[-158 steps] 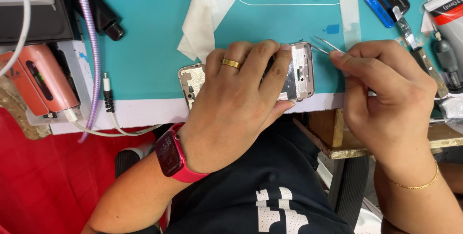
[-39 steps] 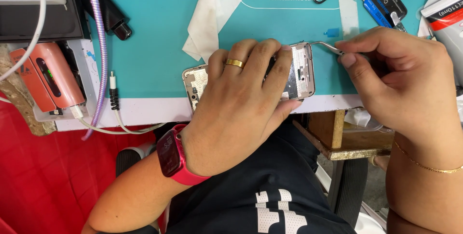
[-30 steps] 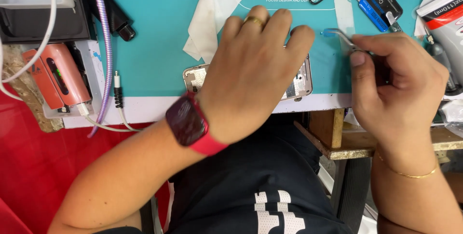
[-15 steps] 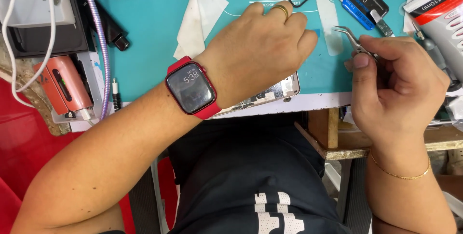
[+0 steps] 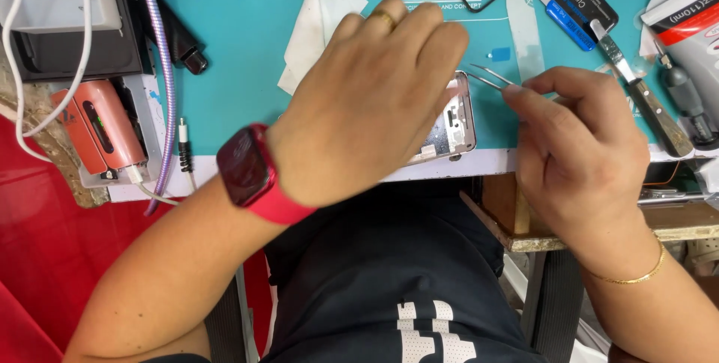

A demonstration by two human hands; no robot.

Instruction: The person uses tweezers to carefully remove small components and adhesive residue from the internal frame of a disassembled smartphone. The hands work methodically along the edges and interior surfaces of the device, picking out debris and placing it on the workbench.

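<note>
An opened phone frame lies on the teal work mat near the table's front edge. My left hand, with a gold ring and a red wrist watch, lies over most of the phone, fingers together and pointing away; whether it grips the phone is hidden. My right hand pinches thin metal tweezers, whose tips sit just past the phone's upper right corner.
A white cloth lies on the mat behind the left hand. A blue packet, a flat metal tool and a tube sit at the right. An orange device, cables and a dark box crowd the left.
My left hand turned from clasping the phone's side to lying flat over it, wrist swung left. The right hand kept the tweezers and brought their tips back near the phone's corner.
</note>
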